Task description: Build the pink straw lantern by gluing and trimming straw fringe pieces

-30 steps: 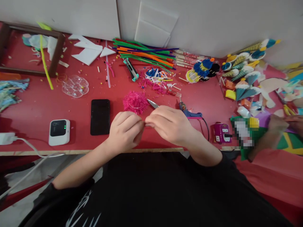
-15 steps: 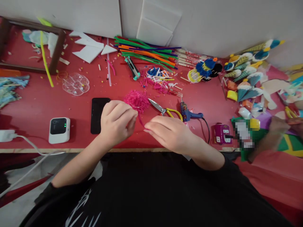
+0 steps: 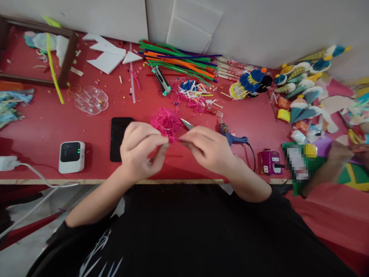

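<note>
Between both hands is a small pink strip [image 3: 172, 139], pinched at its left end by my left hand [image 3: 144, 152] and at its right end by my right hand [image 3: 209, 150]. The fingers of each hand are closed. Just beyond them on the red table lies a round pink fringed piece [image 3: 166, 120]. Scissors [image 3: 187, 124] rest beside it, their yellow handles mostly hidden by my right hand. A black phone [image 3: 117, 140] lies to the left of my left hand.
A blue glue gun [image 3: 235, 139] and purple power box [image 3: 271, 162] stand right. Coloured sticks [image 3: 181, 63], a cutter [image 3: 161, 81] and cut bits lie behind. A white device [image 3: 71, 157] is left. Another person's hand [image 3: 340, 152] is far right.
The pink strip, stretched down between my hands before, now looks shorter and bunched up. My right hand has risen slightly and covers more of the scissors.
</note>
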Demonstrator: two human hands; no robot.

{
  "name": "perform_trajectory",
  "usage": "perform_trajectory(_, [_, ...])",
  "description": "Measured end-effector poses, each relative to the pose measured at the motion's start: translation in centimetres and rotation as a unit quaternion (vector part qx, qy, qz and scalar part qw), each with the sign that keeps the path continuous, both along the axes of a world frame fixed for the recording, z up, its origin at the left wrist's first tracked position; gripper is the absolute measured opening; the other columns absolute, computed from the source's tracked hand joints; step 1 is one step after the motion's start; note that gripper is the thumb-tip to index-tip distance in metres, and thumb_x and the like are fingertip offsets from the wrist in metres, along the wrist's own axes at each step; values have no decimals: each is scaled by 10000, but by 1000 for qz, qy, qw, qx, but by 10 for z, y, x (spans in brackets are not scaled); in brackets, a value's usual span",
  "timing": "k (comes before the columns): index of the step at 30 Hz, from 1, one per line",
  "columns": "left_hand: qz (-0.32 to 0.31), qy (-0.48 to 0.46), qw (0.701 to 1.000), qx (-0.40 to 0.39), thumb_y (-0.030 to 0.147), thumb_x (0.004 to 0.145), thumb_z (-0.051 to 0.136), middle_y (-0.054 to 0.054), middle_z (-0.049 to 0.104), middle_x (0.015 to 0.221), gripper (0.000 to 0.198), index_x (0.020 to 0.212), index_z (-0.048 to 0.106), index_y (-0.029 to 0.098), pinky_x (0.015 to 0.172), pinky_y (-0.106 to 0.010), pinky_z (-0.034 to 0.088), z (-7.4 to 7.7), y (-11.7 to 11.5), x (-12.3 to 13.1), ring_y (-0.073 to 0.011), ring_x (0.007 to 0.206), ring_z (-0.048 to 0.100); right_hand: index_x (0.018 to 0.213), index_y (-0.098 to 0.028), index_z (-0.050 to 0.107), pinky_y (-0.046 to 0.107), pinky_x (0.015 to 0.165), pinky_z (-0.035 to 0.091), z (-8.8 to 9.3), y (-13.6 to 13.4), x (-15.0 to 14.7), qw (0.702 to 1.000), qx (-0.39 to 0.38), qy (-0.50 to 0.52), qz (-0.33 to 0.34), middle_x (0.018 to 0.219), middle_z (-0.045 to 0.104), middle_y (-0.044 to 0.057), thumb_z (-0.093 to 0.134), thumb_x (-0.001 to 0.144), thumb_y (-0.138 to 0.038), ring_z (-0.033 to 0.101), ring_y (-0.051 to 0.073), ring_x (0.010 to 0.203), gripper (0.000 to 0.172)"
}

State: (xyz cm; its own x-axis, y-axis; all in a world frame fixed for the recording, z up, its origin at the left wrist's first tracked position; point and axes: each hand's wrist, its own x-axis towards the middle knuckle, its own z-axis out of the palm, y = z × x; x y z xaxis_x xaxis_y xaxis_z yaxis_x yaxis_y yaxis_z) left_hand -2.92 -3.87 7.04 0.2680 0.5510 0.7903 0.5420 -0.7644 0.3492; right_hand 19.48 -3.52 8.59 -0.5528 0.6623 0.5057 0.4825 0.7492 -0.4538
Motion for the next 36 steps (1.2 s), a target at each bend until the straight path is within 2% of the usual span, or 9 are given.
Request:
perform_trajectory(3, [37,11,999,-5,141,840,713,-28,690,799,137,891,625,233,712,-382,541,-3,6,-5,-198,745,637,1042,-136,707,294,747,588,8,-9,2,997,47,-42,42,925,766,75,587,987,-117,708,168,848,133])
perform_trajectory(6, [18,33,999,1,141,850,703,-23,688,800,131,912,628,229,718,-377,546,-8,4,0,-190,742,626,1023,-150,704,284,703,566,21,-13,1,992,83,-57,73,880,764,48,605,988,-130,679,151,778,107])
perform_trajectory(10, [-38,64,997,22,127,847,689,-25,687,808,116,906,633,209,707,-358,552,-9,-5,9,-192,777,635,1011,-181,713,273,768,582,28,-5,-1,998,64,1,29,921,780,35,652,975,-153,704,137,827,76])
perform_trajectory(14, [-72,49,996,31,118,852,677,0,683,788,128,871,617,230,687,-328,568,-4,-10,10,-179,799,646,973,-182,726,248,749,573,22,5,-1,999,17,26,6,876,777,20,673,970,-185,716,127,815,53])
perform_trajectory(18, [-62,19,997,39,121,824,701,-8,673,781,144,905,626,214,669,-325,570,-1,-6,3,-168,755,633,1012,-175,739,251,702,551,15,1,2,999,-14,-24,20,850,756,24,616,993,-178,695,131,770,124])
perform_trajectory(24, [-22,26,999,6,109,830,691,-19,661,794,145,902,610,204,719,-352,560,-7,-1,2,-172,732,619,993,-129,731,296,678,547,22,-12,2,991,60,-92,73,834,752,59,577,997,-154,676,166,748,156])
perform_trajectory(29, [-75,67,995,-2,106,841,681,-33,682,825,137,906,603,198,716,-347,562,-8,-6,8,-191,805,626,976,-163,726,273,759,569,26,-3,2,997,54,-15,59,884,768,34,627,987,-159,694,145,809,99])
perform_trajectory(32, [-112,38,993,-12,98,844,658,-14,670,811,151,880,585,225,674,-329,560,-5,-6,8,-174,775,615,959,-175,732,251,757,562,19,3,3,998,23,30,41,875,764,19,670,968,-176,696,126,799,62])
perform_trajectory(36, [-116,-14,993,-35,108,835,678,-13,642,782,156,899,600,227,673,-361,563,-1,-4,3,-172,729,603,1010,-177,750,277,750,561,10,3,2,1000,-3,0,27,895,762,39,629,975,-153,696,152,821,129])
